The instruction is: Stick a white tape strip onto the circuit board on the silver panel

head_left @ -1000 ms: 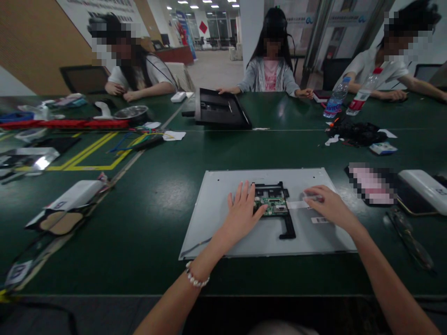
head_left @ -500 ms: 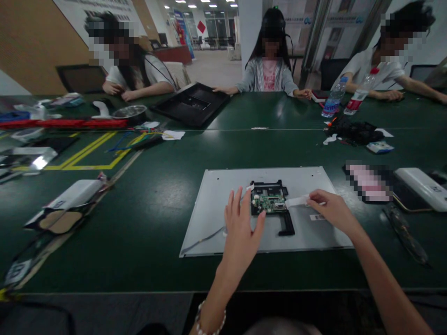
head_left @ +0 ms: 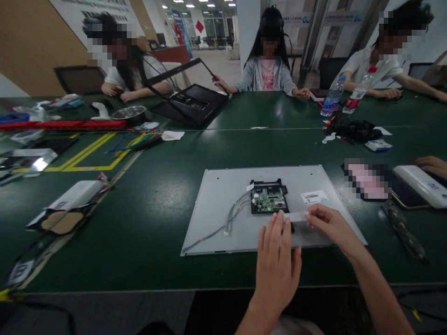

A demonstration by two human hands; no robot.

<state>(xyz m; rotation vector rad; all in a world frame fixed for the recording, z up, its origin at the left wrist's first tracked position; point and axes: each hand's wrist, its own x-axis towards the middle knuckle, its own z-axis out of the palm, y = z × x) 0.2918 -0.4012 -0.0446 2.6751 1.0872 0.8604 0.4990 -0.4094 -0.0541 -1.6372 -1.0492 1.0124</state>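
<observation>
A pale grey metal panel [head_left: 209, 200] lies flat on the green table in front of me. On it sits a black plastic bracket [head_left: 283, 190] carrying a green circuit board [head_left: 268, 203]. My right hand [head_left: 333, 230] pinches one end of a white strip of tape [head_left: 296, 217], which stretches left beside the bracket's lower part. My left hand [head_left: 277, 260] is palm down with fingers extended, fingertips at the strip's left end and over the bracket's lower arm; whether they press on it I cannot tell. Grey cables [head_left: 230, 216] lie left of the board, and a white label [head_left: 313, 197] is on the panel.
Right of the panel are a phone [head_left: 368, 180], a white power bank [head_left: 421, 186] and glasses [head_left: 403, 230]. Two bottles [head_left: 334, 97] stand farther back. Opposite, a person's hand [head_left: 223, 85] holds a thin black frame [head_left: 176, 72] above a black cover [head_left: 197, 102].
My left hand has moved right and nearer to me, uncovering the cables. The tape has moved down with my right hand. Across the table, a thin black frame is lifted from the cover.
</observation>
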